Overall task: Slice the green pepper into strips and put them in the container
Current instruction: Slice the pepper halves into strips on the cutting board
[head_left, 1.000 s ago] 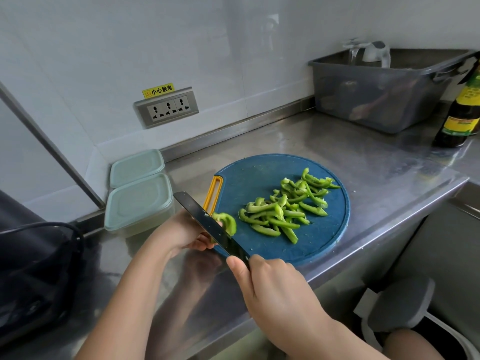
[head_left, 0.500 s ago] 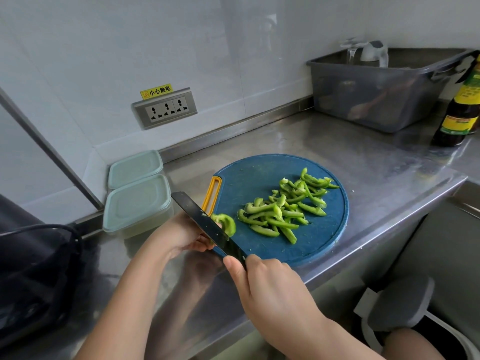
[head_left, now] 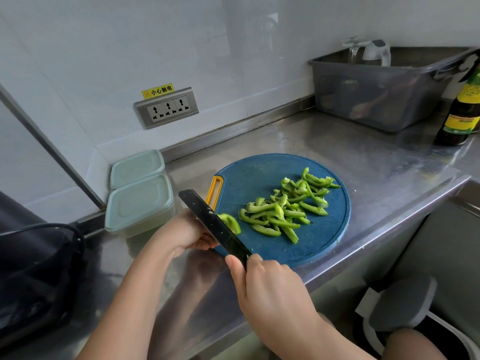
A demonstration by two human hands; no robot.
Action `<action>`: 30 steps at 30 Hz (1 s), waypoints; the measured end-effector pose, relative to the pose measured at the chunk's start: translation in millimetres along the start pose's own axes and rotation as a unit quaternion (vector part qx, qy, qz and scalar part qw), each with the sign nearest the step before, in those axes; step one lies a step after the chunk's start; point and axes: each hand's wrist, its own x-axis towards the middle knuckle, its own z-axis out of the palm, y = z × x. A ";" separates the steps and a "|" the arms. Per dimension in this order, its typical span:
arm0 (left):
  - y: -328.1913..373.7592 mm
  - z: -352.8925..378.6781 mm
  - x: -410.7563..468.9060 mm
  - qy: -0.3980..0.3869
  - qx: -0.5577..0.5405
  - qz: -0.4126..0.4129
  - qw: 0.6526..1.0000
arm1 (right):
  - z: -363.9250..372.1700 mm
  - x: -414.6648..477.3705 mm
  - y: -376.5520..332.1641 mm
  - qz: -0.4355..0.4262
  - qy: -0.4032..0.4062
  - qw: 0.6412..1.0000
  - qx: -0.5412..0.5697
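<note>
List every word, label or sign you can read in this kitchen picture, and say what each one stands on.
"小心触电": on the yellow warning sticker just above the socket panel.
Label of the dark bottle: there is print on its yellow and green bands, but it is too blurred to read.
No other text can be made out.

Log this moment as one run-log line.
phase: slicing | right hand: grips knife | left hand: holds pepper piece | strips: piled on cutting board | containers: lidded
</note>
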 end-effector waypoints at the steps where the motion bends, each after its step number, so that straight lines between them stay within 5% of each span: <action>1: -0.2 0.2 0.7 -0.007 0.007 0.003 1.000 | 1.7 0.7 1.7 -0.009 0.008 1.000 -0.007; 8: -3.1 -2.7 4.7 -0.004 0.007 -0.005 1.000 | -2.4 7.9 -1.0 -0.094 -0.059 0.994 -0.013; 30: -0.7 -6.0 9.2 -0.053 -0.015 -0.028 0.998 | -17.9 57.9 -0.6 -0.054 -0.173 0.969 0.169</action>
